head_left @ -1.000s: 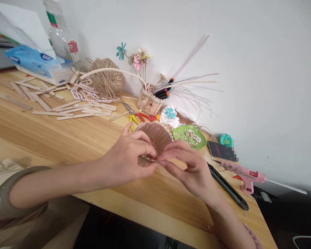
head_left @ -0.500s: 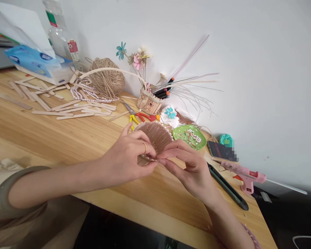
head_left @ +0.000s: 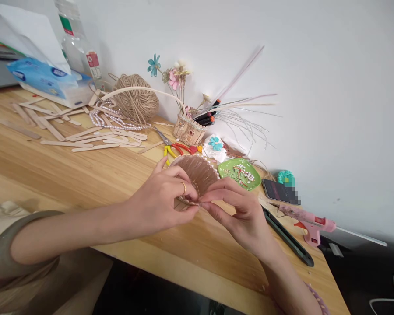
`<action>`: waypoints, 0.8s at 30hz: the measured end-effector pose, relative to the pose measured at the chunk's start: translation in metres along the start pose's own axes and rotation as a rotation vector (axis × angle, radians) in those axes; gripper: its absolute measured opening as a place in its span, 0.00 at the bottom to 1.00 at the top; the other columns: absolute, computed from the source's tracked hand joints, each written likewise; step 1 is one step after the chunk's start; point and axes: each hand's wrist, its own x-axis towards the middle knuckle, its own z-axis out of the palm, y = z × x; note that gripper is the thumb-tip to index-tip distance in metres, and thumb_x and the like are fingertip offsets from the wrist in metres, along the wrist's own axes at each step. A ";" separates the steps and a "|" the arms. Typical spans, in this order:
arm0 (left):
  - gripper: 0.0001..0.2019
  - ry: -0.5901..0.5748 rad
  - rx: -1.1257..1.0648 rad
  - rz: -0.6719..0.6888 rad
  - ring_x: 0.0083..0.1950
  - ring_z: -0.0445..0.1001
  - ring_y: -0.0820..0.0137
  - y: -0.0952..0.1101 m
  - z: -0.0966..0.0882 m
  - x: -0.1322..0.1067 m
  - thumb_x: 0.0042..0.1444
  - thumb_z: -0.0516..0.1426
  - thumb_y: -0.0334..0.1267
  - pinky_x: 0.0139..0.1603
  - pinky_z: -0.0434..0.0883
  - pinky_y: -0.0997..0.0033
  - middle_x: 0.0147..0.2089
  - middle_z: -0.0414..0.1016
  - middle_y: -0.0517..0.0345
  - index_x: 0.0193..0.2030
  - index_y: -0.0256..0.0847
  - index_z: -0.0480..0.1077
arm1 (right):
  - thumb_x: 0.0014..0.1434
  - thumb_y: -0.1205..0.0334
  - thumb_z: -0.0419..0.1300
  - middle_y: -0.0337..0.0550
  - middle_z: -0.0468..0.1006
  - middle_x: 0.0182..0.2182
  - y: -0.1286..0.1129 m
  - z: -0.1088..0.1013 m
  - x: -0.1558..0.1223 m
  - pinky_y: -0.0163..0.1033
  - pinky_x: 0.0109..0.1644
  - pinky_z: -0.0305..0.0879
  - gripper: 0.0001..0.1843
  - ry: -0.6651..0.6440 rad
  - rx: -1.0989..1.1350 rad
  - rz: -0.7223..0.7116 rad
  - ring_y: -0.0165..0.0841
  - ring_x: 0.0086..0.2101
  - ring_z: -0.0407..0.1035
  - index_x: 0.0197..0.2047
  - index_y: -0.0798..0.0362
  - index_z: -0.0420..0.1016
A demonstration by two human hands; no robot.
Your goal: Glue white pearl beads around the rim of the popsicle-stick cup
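Note:
A round basket of wooden craft sticks, trimmed with white beads along its rim, stands on the table in front of me. My left hand pinches the near rim, thumb outside and fingers inside. Just to its right, my right hand is closed in a pinch at the same stretch of rim. Whatever sits between the right fingertips is too small to make out. Behind the basket lie scissors with yellow and red handles. A green dish holding small beads is close to the right hand.
Loose craft sticks, a twine ball and tissues occupy the left. A small stick basket carries flowers and pens. At right are a phone, a dark green long tool and a pink glue gun.

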 end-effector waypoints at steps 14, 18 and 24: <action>0.03 -0.023 0.032 -0.024 0.45 0.77 0.66 -0.002 -0.001 -0.005 0.51 0.61 0.35 0.70 0.39 0.42 0.36 0.81 0.63 0.34 0.45 0.75 | 0.61 0.66 0.61 0.37 0.78 0.39 0.008 -0.012 -0.002 0.39 0.50 0.66 0.09 0.459 0.214 0.166 0.31 0.43 0.70 0.38 0.42 0.81; 0.11 -0.061 0.088 0.041 0.51 0.74 0.62 -0.006 -0.009 -0.008 0.52 0.62 0.34 0.69 0.34 0.38 0.42 0.80 0.61 0.42 0.47 0.73 | 0.57 0.65 0.65 0.37 0.77 0.34 0.014 -0.029 -0.008 0.38 0.43 0.67 0.04 0.563 0.298 0.202 0.31 0.39 0.70 0.32 0.46 0.79; 0.17 -0.001 0.032 0.092 0.58 0.67 0.61 -0.010 -0.038 -0.003 0.56 0.59 0.31 0.64 0.60 0.53 0.51 0.75 0.60 0.51 0.54 0.69 | 0.59 0.54 0.63 0.37 0.67 0.21 -0.003 -0.078 -0.053 0.40 0.29 0.61 0.11 0.743 0.389 0.231 0.32 0.26 0.64 0.28 0.49 0.70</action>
